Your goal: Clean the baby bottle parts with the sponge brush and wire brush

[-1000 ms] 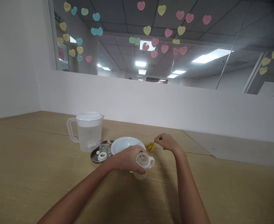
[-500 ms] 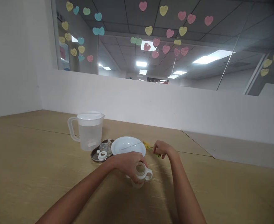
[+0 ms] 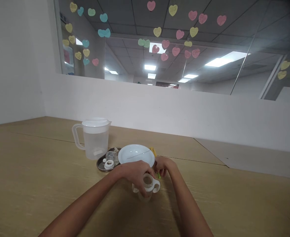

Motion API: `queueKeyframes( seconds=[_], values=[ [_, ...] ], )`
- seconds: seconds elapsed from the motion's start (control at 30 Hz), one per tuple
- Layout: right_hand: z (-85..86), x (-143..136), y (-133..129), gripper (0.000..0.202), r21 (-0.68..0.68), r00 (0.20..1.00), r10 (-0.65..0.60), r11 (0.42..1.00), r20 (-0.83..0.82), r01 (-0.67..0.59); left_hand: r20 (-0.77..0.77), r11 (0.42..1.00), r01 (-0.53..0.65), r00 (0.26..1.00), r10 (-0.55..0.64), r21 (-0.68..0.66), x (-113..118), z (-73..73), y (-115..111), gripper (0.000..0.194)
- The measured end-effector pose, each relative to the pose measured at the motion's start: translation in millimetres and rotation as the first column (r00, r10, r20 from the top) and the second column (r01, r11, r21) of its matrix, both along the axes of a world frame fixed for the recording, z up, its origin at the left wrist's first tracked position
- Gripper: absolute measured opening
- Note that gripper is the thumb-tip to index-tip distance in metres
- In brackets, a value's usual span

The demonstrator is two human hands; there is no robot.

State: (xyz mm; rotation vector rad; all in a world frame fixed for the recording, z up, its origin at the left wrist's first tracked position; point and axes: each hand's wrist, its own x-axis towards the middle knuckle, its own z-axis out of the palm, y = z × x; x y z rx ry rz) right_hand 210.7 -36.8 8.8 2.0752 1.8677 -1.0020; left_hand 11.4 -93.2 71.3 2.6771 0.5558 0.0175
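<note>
A clear bottle with two white handles (image 3: pixel 149 188) is upright with its mouth uncovered, near the middle of the counter's (image 3: pixel 233 200) width and well forward of its back edge; whether its base touches the surface cannot be told. The left hand (image 3: pixel 135 172) is curled part-way open around it, fingers and thumb against its sides. Just beyond, the right hand (image 3: pixel 164 164) is closed on a slim yellow-and-green item (image 3: pixel 153 151), whose yellow part shows at the right rim of a white dish (image 3: pixel 135 150) and whose green end pokes out below the fingers. The dish lies behind the bottle, toward the back edge. At its left is a dark metal tray (image 3: pixel 100 165) carrying a white ring (image 3: pixel 109 165), a small white piece (image 3: pixel 104 160) and a clear cup-shaped part (image 3: pixel 110 156). Farther toward the counter's back left corner stands a lidded translucent pitcher (image 3: pixel 96 140), its handle turned left. A white wall (image 3: pixel 135 105) rises along the back edge
</note>
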Motion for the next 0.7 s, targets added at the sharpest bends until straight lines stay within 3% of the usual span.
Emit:
queueKeyframes(
  seconds=[0.27, 0.43, 0.57, 0.7],
  values=[
    [5.7, -0.2, -4.9, 0.021, 0.034, 0.99, -0.046, 0.998, -0.133, 0.051, -0.005, 1.0, -0.006, 1.0, 0.006, -0.002, -2.3, -3.3, 5.6, 0.048],
    [21.1, 11.9, -16.8, 0.023, 0.112, 0.977, -0.105, 0.986, -0.184, 0.127, -0.028, 0.999, -0.036, 0.999, 0.035, -0.027, -4.3, -7.6, 12.6, 0.052],
    [46.7, 25.1, -32.4, 0.02, 0.235, 0.967, -0.134, 0.954, -0.217, 0.185, -0.029, 0.998, -0.037, 0.999, 0.036, -0.05, -4.6, -12.1, 16.4, 0.057],
    [92.5, 19.8, -74.2, 0.02, 0.42, 0.962, -0.08, 0.888, -0.263, 0.188, -0.015, 0.998, -0.047, 0.999, 0.047, -0.032, -4.5, -12.1, 14.9, 0.064]
  ],
)
